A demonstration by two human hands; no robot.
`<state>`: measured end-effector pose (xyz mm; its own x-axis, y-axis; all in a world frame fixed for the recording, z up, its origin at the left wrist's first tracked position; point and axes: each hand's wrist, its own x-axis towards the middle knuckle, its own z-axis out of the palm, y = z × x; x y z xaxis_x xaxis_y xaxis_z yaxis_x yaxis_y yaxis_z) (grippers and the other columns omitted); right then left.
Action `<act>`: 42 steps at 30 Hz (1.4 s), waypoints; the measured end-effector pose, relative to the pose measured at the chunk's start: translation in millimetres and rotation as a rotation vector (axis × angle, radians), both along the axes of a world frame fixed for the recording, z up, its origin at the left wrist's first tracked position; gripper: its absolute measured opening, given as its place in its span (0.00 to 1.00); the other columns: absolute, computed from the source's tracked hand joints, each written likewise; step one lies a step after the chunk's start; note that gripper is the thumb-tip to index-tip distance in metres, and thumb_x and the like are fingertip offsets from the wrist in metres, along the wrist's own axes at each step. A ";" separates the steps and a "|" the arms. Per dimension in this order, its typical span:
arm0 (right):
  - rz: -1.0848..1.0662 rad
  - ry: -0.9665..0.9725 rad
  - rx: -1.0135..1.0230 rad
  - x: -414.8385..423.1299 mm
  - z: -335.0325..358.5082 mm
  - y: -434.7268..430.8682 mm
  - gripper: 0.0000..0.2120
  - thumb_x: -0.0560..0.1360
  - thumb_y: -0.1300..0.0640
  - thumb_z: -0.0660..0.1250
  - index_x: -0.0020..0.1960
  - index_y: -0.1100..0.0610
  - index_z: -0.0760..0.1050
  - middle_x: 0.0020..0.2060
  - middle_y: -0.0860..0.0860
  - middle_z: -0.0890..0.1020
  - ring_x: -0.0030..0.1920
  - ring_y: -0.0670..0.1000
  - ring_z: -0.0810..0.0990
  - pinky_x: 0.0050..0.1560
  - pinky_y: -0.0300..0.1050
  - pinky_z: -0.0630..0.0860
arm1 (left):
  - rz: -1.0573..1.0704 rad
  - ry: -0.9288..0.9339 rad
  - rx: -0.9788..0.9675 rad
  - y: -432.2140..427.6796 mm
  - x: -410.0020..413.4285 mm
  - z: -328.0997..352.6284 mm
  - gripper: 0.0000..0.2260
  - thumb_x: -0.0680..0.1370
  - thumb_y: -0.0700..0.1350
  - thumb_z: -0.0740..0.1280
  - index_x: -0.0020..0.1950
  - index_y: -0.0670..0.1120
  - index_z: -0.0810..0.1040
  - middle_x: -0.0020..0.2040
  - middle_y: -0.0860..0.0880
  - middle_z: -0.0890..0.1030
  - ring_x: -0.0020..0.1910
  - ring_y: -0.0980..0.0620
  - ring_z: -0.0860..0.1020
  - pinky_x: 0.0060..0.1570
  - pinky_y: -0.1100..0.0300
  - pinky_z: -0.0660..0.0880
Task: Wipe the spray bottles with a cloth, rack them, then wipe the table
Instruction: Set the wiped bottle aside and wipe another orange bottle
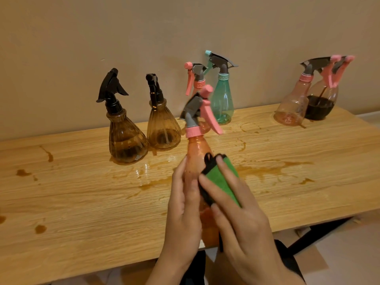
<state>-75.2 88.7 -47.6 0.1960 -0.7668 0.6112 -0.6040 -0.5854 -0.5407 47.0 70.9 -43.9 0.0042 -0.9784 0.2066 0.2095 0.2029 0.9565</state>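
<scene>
Warm, rather dim indoor light tints everything orange-tan. The light-wood plank table (82, 202) shows a pale sheen on its wet middle patch. The pink-and-grey trigger head (194, 112) of the held orange plastic spray bottle (198, 149) is motion-blurred; the pink-topped clear spray bottles (292, 108) at far right look smeared, doubled. The table's edges bow from the wide lens. Shadows are faint.

The lower body of the held pink bottle (198, 153) is covered by the left hand (184, 212) and the right hand (242, 223), so its base cannot be made out, and its spray head is smeared by blur. Part of the green cloth (221, 179) is hidden under the right fingers. Behind, a second pink-capped bottle (197, 79) is largely screened. At far right, the dark-liquid bottle (322, 103) is partly masked by a pale pink bottle (292, 108); their triggers blur together. Both forearms are cut off at the lower edge, the table (82, 202) at the left.
</scene>
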 end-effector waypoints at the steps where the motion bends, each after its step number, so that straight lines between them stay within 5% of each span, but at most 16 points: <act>1: 0.003 0.018 -0.010 0.6 -7.7 6.8 0.20 0.86 0.51 0.55 0.78 0.46 0.68 0.81 0.49 0.60 0.81 0.55 0.59 0.77 0.45 0.62 | 0.025 0.026 0.019 -0.8 1.6 -0.8 0.20 0.81 0.61 0.65 0.73 0.64 0.71 0.69 0.59 0.80 0.69 0.55 0.78 0.63 0.56 0.78; 4: -0.013 -0.032 -0.001 4.4 -14.1 16.0 0.20 0.86 0.49 0.53 0.78 0.44 0.67 0.81 0.49 0.60 0.80 0.56 0.59 0.76 0.42 0.62 | 0.040 0.027 0.003 -0.4 3.0 -2.3 0.26 0.77 0.62 0.65 0.75 0.62 0.70 0.69 0.58 0.79 0.69 0.55 0.78 0.64 0.55 0.78; 11: -0.006 -0.260 0.140 1.7 29.1 -19.2 0.22 0.86 0.54 0.58 0.78 0.40 0.64 0.77 0.38 0.64 0.77 0.34 0.59 0.71 0.27 0.59 | -0.056 -0.080 -0.058 2.9 -0.6 0.9 0.26 0.80 0.59 0.64 0.78 0.59 0.66 0.74 0.64 0.73 0.74 0.61 0.72 0.69 0.64 0.72; 16: 0.069 -0.014 0.062 -2.8 3.6 -2.0 0.23 0.85 0.52 0.57 0.78 0.42 0.65 0.82 0.44 0.57 0.81 0.49 0.56 0.77 0.47 0.63 | 0.044 0.030 0.008 1.4 0.2 1.1 0.21 0.81 0.62 0.65 0.73 0.64 0.71 0.70 0.61 0.78 0.70 0.58 0.77 0.65 0.55 0.77; 19: 0.043 0.026 0.005 -4.5 -15.7 11.7 0.21 0.85 0.51 0.56 0.78 0.44 0.65 0.81 0.48 0.58 0.81 0.55 0.57 0.78 0.46 0.60 | 0.076 0.051 0.027 0.2 1.3 1.1 0.22 0.79 0.63 0.66 0.72 0.64 0.72 0.68 0.60 0.80 0.67 0.57 0.79 0.67 0.52 0.77; 25: 0.014 -0.356 0.214 -0.6 16.6 -8.9 0.21 0.84 0.48 0.58 0.74 0.30 0.64 0.74 0.29 0.65 0.75 0.32 0.62 0.69 0.25 0.61 | -0.075 -0.089 -0.036 3.7 3.3 -1.7 0.25 0.78 0.59 0.64 0.76 0.62 0.67 0.73 0.63 0.75 0.73 0.59 0.74 0.70 0.54 0.74; 29: 0.051 -0.207 0.112 -3.4 26.5 -14.7 0.23 0.84 0.53 0.60 0.78 0.39 0.65 0.78 0.37 0.63 0.77 0.37 0.61 0.72 0.29 0.61 | -0.038 -0.058 -0.063 4.2 -0.2 0.2 0.24 0.78 0.58 0.64 0.75 0.61 0.69 0.72 0.63 0.76 0.72 0.60 0.74 0.65 0.66 0.74; 33: 0.051 -0.036 0.056 0.0 -2.5 4.3 0.22 0.85 0.50 0.58 0.78 0.41 0.65 0.82 0.45 0.57 0.81 0.50 0.57 0.76 0.49 0.64 | 0.042 0.043 0.024 0.8 3.3 -3.2 0.20 0.78 0.62 0.66 0.70 0.67 0.73 0.70 0.57 0.79 0.69 0.53 0.78 0.67 0.46 0.76; 35: 0.021 -0.074 0.042 1.8 -10.2 11.4 0.22 0.85 0.48 0.56 0.78 0.40 0.65 0.81 0.45 0.59 0.81 0.50 0.58 0.76 0.44 0.63 | 0.046 0.028 0.013 0.9 3.7 -4.5 0.22 0.76 0.63 0.66 0.71 0.67 0.73 0.70 0.57 0.79 0.69 0.54 0.78 0.66 0.47 0.77; 39: -0.010 -0.436 0.204 5.4 11.1 0.6 0.19 0.85 0.48 0.57 0.73 0.29 0.67 0.72 0.29 0.69 0.73 0.32 0.65 0.65 0.24 0.65 | -0.067 -0.109 -0.049 2.9 3.9 -4.3 0.23 0.78 0.61 0.67 0.73 0.68 0.70 0.73 0.60 0.75 0.72 0.56 0.74 0.68 0.54 0.74; 42: 0.006 -0.401 0.164 2.2 25.2 -10.3 0.20 0.85 0.51 0.59 0.74 0.35 0.67 0.73 0.30 0.69 0.73 0.32 0.65 0.69 0.29 0.66 | -0.080 -0.142 -0.071 3.3 2.6 -3.5 0.23 0.79 0.59 0.64 0.74 0.67 0.69 0.74 0.63 0.74 0.74 0.60 0.72 0.68 0.62 0.72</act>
